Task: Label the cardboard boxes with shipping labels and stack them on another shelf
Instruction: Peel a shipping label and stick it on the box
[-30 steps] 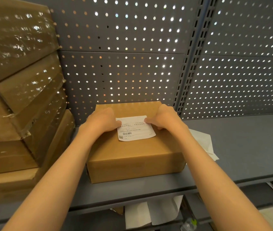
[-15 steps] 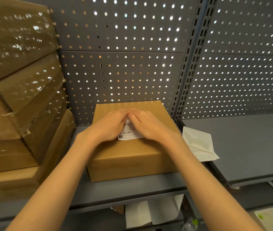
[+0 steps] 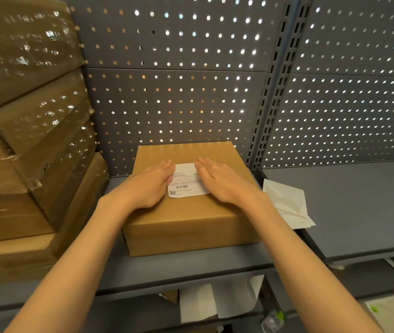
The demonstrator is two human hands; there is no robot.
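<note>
A plain brown cardboard box [image 3: 191,227] lies flat on the grey metal shelf [image 3: 191,267], its back against the perforated panel. A white shipping label [image 3: 186,182] with a barcode and QR code lies on the box top. My left hand [image 3: 149,186] rests flat on the label's left edge, fingers together and extended. My right hand [image 3: 222,182] lies flat on the label's right edge in the same way. Neither hand grips anything. The middle strip of the label shows between them.
A tall stack of film-wrapped cardboard boxes [image 3: 23,140] fills the shelf's left side. White label backing sheets [image 3: 287,205] lie to the right of the box, across the gap to the neighbouring shelf [image 3: 359,212]. Loose papers [image 3: 215,301] sit on the lower level.
Half a second ago my hands met over the label's middle; now they have slid apart toward its left and right edges, uncovering the centre. The box has not moved.
</note>
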